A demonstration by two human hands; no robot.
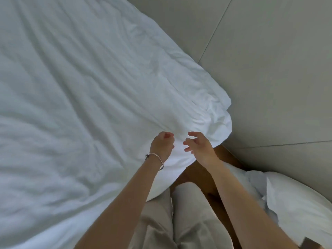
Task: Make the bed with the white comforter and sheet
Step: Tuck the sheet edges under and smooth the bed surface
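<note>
The white comforter [80, 105] lies spread over the bed, wrinkled, and fills the left and middle of the view. Its bunched corner [215, 115] sits by the grey wall, and its edge hangs down in front of my legs. My left hand [162, 144], with a silver bangle on the wrist, hovers over that edge with fingers loosely curled and no fabric seen in them. My right hand [198, 145] is just to its right, fingers spread and relaxed, holding nothing. No separate sheet can be told apart from the comforter.
Grey padded wall panels [269, 69] run along the right. A white pillow [296, 207] lies at the lower right on more white bedding. Brown wooden floor [197, 175] shows between the bed and my legs in light trousers [188, 221].
</note>
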